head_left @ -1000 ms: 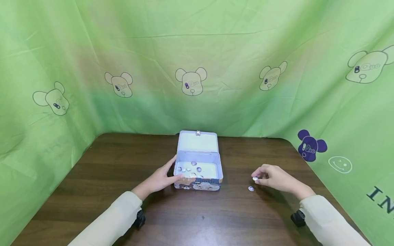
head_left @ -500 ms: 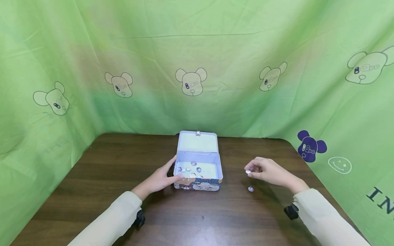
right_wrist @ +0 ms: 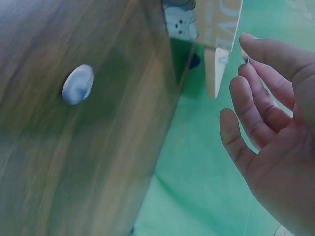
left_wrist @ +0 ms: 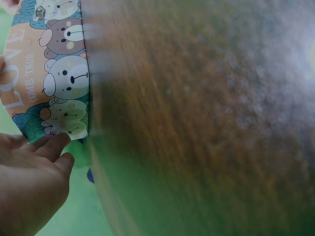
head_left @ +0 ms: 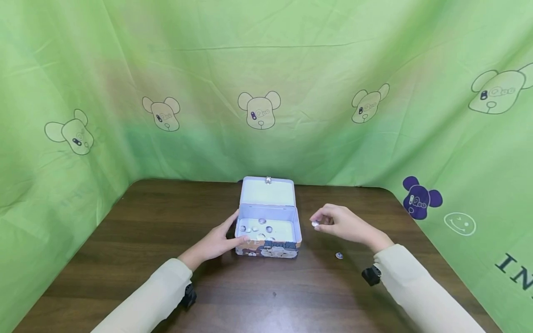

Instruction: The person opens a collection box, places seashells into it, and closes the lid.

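An open tin box [head_left: 267, 249] with cartoon bears on its sides stands mid-table, lid tipped back. Several small white and purple seashells [head_left: 269, 229] lie on its floor. My left hand [head_left: 216, 241] grips the box's front left corner, thumb at the front rim and fingers along the left side [left_wrist: 51, 145]. To the right of the box, above the table, my right hand [head_left: 343, 224] pinches a white seashell [head_left: 315, 224] between thumb and index finger. That seashell is mostly hidden in the right wrist view. Another seashell [right_wrist: 78, 84] lies on the tabletop below the right hand.
The brown wooden table [head_left: 166, 217] has rounded far corners. A green cloth [head_left: 200, 152] printed with bear heads hangs behind it and along both sides. The raised lid [head_left: 268, 192] stands at the back of the box.
My right hand has moved left and away from me, carrying the pinched seashell toward the box. My left hand, the box and the seashell on the table stay where they were.
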`<state>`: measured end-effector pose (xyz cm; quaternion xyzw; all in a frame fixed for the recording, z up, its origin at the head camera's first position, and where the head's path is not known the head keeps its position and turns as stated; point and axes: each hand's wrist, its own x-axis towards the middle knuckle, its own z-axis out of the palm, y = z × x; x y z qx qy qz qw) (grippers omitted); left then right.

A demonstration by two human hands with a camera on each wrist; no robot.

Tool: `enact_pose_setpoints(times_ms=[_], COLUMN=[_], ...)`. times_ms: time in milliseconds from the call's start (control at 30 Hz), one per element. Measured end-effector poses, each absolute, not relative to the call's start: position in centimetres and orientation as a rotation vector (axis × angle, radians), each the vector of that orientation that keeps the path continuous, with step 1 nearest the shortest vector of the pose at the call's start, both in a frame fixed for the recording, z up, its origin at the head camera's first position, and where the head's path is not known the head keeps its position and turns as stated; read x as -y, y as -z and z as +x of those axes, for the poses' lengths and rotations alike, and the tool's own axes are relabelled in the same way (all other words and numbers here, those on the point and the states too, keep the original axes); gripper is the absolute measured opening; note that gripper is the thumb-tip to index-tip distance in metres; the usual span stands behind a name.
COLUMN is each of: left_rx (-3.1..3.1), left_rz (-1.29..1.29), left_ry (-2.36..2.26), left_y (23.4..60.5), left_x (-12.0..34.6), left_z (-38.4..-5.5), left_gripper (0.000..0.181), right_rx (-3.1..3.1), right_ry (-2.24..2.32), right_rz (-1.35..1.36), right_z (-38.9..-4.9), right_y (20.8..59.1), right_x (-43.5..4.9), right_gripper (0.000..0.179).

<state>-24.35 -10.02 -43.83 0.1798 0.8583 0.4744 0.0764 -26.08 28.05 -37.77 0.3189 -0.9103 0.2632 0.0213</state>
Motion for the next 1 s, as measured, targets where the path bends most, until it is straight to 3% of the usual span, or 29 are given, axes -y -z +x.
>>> enact_pose_setpoints(times_ms=[1000], left_rx=[-2.563], left_rz=[0.52], left_ry=[-1.423], left_y=[43.8], left_x=[10.0], left_z=[-24.3], left_gripper=[0.09], right_rx=[2.725], right_ry=[-0.887], right_rz=[1.18], right_z=[-28.7], right_y=[38.2], right_x=[-20.0], right_gripper=[0.016])
